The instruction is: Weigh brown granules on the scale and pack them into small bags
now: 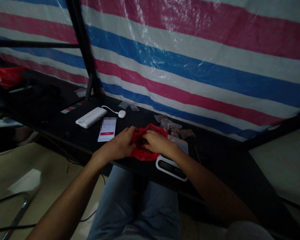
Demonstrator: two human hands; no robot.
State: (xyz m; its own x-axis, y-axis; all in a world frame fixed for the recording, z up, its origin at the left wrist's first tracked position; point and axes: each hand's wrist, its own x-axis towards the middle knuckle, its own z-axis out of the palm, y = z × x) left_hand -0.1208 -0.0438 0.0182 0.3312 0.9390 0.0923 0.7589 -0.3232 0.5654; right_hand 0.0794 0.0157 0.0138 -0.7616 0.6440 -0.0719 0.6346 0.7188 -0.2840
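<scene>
A red plastic bag (pixel 150 156) lies with its mouth spread at the front of the black table. My left hand (pixel 123 141) is closed on the bag's left edge. Inside the mouth, my right hand (pixel 155 141) has its fingers curled down at some dark contents, and the fingertips are hidden. Under my right forearm sits a white kitchen scale (pixel 170 169) with a dark display, partly covered. Behind it lie several small clear zip bags (pixel 175 126) with brownish bits in them.
To the left are a phone (pixel 107 130) with a lit screen, a white power bank (pixel 91 117) and a small white case (pixel 122 114) on a cable. Flat clear bags (pixel 128 105) lie at the back. A striped tarp (pixel 190 66) hangs behind, beside a black frame post (pixel 81 43).
</scene>
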